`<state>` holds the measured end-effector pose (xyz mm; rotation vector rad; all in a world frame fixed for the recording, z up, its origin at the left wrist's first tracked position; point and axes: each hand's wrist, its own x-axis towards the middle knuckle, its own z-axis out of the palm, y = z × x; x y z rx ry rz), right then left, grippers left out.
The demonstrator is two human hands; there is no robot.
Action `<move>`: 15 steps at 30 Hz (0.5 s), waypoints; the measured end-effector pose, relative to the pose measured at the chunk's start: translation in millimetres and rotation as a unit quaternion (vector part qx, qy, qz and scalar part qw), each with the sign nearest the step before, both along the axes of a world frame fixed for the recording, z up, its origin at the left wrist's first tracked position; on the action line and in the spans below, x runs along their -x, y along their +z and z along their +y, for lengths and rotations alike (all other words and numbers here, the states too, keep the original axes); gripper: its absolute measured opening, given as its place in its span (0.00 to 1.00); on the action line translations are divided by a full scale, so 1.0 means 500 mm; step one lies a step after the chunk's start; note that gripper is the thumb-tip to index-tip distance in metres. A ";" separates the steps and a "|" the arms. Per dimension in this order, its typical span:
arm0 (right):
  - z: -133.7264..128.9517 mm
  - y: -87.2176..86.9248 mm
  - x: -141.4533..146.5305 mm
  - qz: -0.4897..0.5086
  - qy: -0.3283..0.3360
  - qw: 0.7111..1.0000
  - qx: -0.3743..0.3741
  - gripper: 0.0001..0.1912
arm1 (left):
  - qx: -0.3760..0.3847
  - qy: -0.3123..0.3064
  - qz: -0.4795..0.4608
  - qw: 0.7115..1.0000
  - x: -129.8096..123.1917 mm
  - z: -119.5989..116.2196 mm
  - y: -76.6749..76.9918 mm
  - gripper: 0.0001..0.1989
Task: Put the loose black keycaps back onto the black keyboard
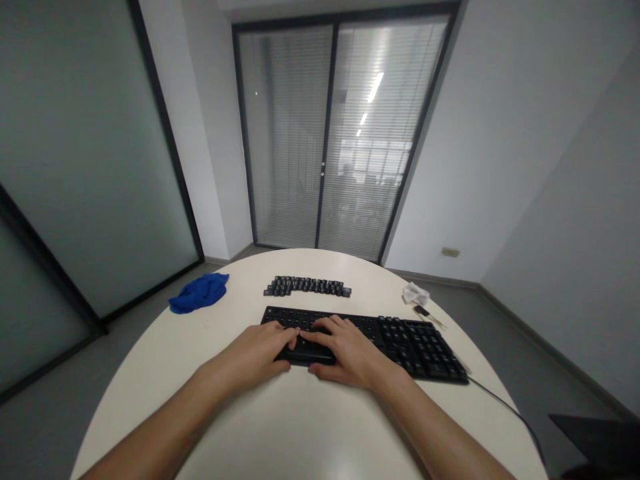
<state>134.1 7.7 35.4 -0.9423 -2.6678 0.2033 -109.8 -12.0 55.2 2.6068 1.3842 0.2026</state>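
Note:
A black keyboard [425, 347] lies on the pale round table. Its right part carries keycaps, while much of the left part looks bare of them. My left hand [265, 347] rests on the keyboard's left end, its fingertips bent down near the middle; what they touch is too small to tell. Beside it, my right hand [345, 350] lies over the keyboard with fingers spread, the index fingertip close to the left hand's fingers. Behind the keyboard, loose black keycaps [310, 286] stand grouped in rows.
A blue cloth [200, 293] lies at the table's left edge. On the right are a crumpled white tissue [415, 294] and a small brush-like tool [429, 316]. The keyboard's cable [505, 403] runs over the right edge of the table [250, 433]. A dark object [595, 440] is at lower right.

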 end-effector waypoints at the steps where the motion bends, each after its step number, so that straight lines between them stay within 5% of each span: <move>1: 0.000 -0.001 0.000 0.000 -0.001 1.000 -0.001 0.33 | 0.000 -0.002 -0.002 1.000 0.000 0.000 0.000 0.12; 15: 0.003 -0.005 0.003 0.002 -0.001 1.000 -0.011 0.31 | -0.045 -0.019 -0.072 0.996 0.012 0.029 -0.024 0.08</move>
